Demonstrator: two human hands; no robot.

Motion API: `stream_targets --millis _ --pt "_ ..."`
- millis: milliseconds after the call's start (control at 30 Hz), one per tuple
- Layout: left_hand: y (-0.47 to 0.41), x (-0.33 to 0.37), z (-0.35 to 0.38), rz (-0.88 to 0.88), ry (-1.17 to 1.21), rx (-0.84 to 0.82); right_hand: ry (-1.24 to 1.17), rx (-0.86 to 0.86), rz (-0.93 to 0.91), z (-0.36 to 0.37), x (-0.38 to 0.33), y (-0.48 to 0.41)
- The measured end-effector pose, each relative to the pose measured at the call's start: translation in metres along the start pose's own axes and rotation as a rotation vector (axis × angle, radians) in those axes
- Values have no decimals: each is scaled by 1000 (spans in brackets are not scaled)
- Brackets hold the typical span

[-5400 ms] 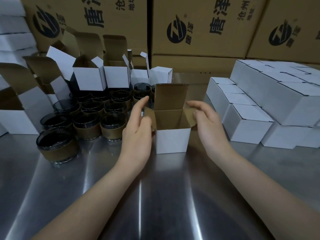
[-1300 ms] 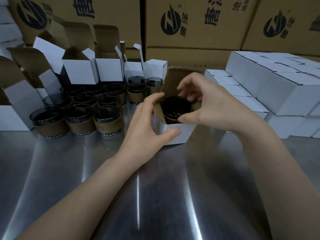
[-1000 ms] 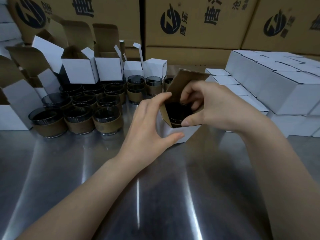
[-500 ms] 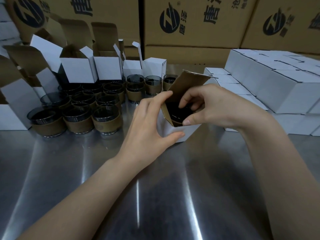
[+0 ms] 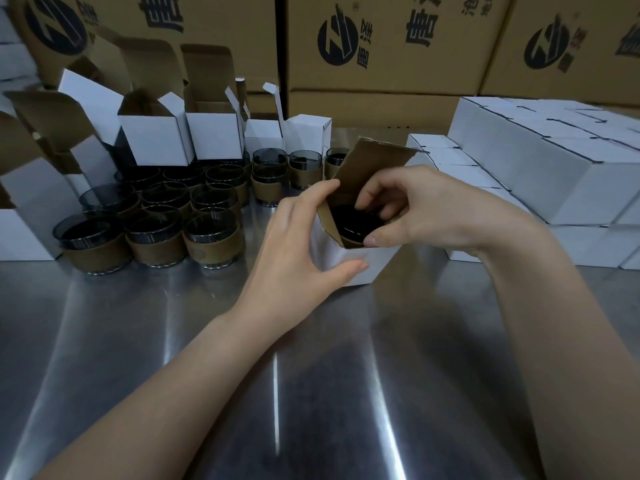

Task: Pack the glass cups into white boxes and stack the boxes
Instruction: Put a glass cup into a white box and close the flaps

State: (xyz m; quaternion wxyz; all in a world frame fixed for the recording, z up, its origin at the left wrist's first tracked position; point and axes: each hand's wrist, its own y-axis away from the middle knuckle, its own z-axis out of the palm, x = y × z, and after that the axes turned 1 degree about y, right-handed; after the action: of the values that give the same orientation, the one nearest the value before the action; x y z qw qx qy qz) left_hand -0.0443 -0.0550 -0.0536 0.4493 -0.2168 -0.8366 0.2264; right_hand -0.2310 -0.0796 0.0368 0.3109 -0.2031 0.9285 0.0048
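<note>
Small white cardboard box, tilted on shiny steel counter, gripped at its side by left hand, dark glass cup inside, held by curled fingers of right hand

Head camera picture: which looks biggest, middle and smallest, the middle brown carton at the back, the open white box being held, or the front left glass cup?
1. middle brown carton, biggest though farthest away.
2. open white box.
3. front left glass cup, smallest; it sits about as near as the box, so that looks fair.
</note>
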Motion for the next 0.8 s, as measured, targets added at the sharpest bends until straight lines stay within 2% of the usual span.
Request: stream_targets --millis 433,533,700,800 --pt "0 -2 0 -69 56 -26 -78 -7 2 0 6 -3" --pt "-1 -3 -1 -100 94 -14 -165 17 -1 4 8 -4" --pt "-1 -9 -3 -136 149 -13 -382 310 -32 5 9 -10" --pt "-1 -13 -3 -186 185 -9 -554 472 31 2 11 -12"
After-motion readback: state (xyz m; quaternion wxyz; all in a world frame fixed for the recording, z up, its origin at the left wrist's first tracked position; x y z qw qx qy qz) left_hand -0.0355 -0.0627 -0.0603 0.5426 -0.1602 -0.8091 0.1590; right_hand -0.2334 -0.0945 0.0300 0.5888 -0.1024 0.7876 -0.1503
